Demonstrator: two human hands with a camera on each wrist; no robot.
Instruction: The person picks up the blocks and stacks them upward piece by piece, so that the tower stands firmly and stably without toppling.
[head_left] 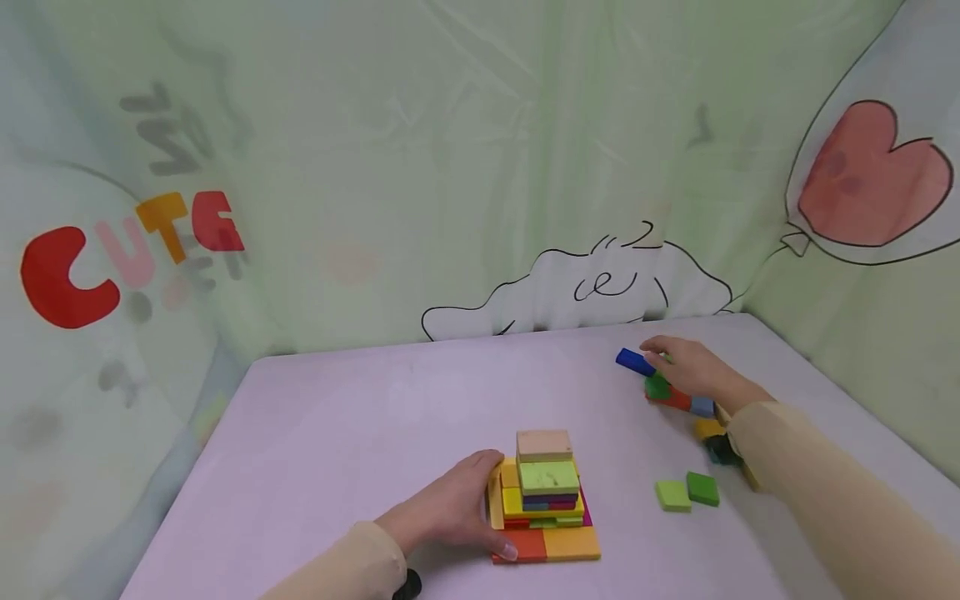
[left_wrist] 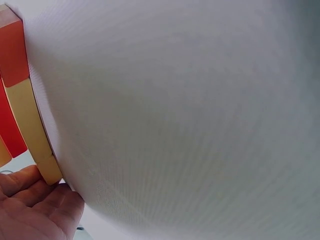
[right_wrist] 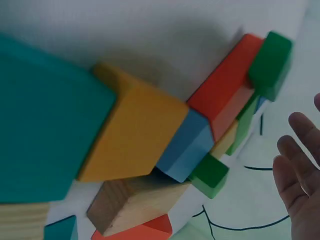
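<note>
A layered stack of coloured blocks [head_left: 549, 478] stands on the table, with a pink block on top and a light green one lower in front. My left hand [head_left: 457, 504] spans the stack's left side, thumb at the front red-orange block and fingers toward the back. In the left wrist view, fingertips touch the end of a yellow block [left_wrist: 31, 125]. At the back right, my right hand [head_left: 693, 367] reaches over loose blocks, near a blue block [head_left: 634, 362] and a green block [head_left: 657, 386]. The right wrist view shows its fingers [right_wrist: 295, 165] loosely extended, with nothing seen between them.
More loose blocks lie under the right forearm, including a red block [right_wrist: 227, 85], a light blue block [right_wrist: 186, 145], a yellow-orange block [right_wrist: 137, 132] and a large teal block [right_wrist: 50, 120]. A light green tile [head_left: 673, 496] and a green tile [head_left: 702, 488] lie right of the stack.
</note>
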